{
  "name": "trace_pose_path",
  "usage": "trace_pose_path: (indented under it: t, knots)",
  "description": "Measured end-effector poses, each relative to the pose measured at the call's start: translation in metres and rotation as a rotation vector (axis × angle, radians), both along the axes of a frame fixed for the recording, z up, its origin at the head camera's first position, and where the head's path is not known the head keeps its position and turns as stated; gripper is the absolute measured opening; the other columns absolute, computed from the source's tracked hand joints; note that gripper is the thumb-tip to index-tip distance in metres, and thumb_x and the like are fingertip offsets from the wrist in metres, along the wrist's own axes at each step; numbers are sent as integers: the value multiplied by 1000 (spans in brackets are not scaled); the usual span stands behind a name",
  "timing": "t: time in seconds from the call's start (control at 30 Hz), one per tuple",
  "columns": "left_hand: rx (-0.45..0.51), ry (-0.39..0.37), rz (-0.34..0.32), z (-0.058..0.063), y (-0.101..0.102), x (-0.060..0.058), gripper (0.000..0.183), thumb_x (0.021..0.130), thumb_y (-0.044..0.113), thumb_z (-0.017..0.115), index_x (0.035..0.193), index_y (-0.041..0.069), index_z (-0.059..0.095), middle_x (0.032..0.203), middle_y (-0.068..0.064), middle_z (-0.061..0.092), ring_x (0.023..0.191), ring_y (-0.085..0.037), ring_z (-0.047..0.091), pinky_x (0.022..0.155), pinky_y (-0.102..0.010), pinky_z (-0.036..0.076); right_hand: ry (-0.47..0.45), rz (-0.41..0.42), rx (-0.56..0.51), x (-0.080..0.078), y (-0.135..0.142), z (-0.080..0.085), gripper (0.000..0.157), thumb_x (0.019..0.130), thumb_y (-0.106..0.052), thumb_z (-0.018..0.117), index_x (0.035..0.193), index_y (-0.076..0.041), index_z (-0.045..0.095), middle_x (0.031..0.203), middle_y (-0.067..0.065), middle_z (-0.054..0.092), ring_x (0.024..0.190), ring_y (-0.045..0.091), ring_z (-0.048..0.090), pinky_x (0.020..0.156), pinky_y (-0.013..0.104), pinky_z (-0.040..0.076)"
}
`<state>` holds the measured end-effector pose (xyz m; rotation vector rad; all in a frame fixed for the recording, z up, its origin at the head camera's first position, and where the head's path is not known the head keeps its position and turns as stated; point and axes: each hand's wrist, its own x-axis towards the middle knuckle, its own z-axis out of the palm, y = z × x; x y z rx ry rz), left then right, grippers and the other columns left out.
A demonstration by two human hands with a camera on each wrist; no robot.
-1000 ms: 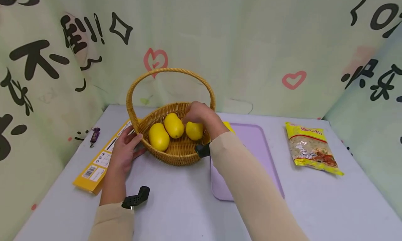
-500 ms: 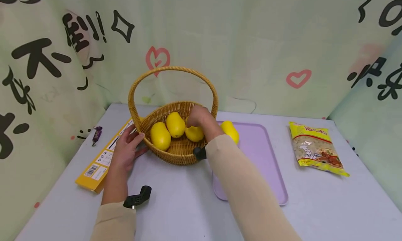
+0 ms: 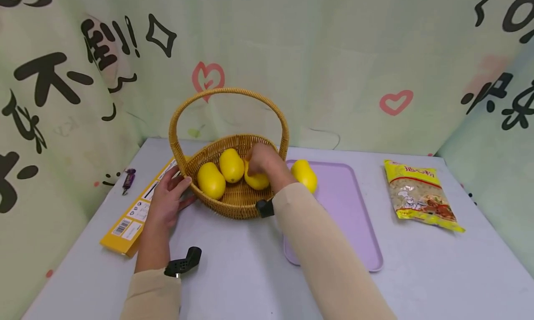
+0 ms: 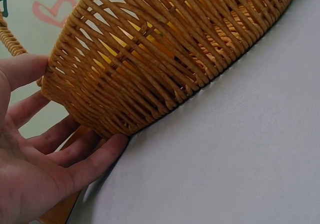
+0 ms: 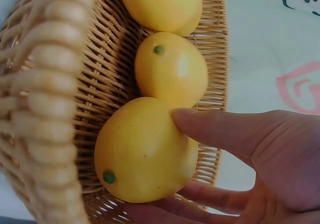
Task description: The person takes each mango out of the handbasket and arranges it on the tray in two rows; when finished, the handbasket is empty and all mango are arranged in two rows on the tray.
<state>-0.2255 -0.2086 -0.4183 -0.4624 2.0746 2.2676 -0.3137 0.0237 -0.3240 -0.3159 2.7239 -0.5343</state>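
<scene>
A wicker basket (image 3: 233, 211) with a tall arched handle stands near the table's back. My left hand (image 3: 164, 204) holds its left end; in the left wrist view the thumb lies at the rim and the fingers spread along the outer wall. Inside the basket, my right hand (image 3: 267, 162) grips the rightmost lemon (image 5: 145, 151). Its thumb presses the lemon's top and the other fingers reach underneath, partly hidden. Two more lemons lie beside it, a middle lemon (image 3: 231, 165) and a left lemon (image 3: 211, 181).
A lilac tray (image 3: 346, 218) sits right of the basket, with another lemon (image 3: 304, 175) at its back left corner. Farther right lies a yellow food bag (image 3: 421, 195). A yellow box (image 3: 125, 227) lies under the left forearm, near a purple-wrapped candy (image 3: 129, 181). A curtain hangs behind.
My right hand and forearm have shifted slightly left and down, uncovering the lemon on the tray. The rightmost lemon has turned a little in the basket. My left hand keeps its place.
</scene>
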Motion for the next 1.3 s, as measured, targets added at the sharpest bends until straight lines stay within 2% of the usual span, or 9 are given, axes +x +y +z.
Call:
trace_pose_path:
  t: [0.33,0.57,0.73,1.0,1.3]
  knots:
    - [-5,-14,4,-1,-2,3,63,107,31,57,163,40,29,169,-4,32,150,-27,39,115,-51,47,-11,-52,-83,9,1,1,45,90,-8,76,135,-10,70,146,10,61,133,30,56,108,40,52]
    - [1,-4,3,-1,-2,5,64,107,29,57,163,39,28,170,-3,30,149,-27,39,115,-50,47,-2,-25,-35,12,-1,2,49,89,-9,75,138,-9,67,145,8,63,135,29,55,111,36,50]
    - [11,5,-4,-2,1,4,64,107,28,58,163,38,29,170,-3,31,149,-27,39,115,-50,47,1,-54,-16,14,-2,-1,50,88,-8,75,138,-9,67,144,9,64,130,29,58,107,37,52]
    - [0,-11,-12,1,1,4,64,107,30,57,163,39,28,170,-4,30,150,-27,38,114,-48,48,-19,-53,-35,16,-1,-7,53,88,-6,75,140,-10,65,145,10,62,126,29,56,106,39,52]
    - [-6,-8,-12,3,1,3,64,107,31,58,163,40,28,170,-4,31,149,-26,40,113,-47,48,-62,-66,-104,13,8,2,53,90,-13,76,141,-13,65,151,9,56,132,28,55,110,40,50]
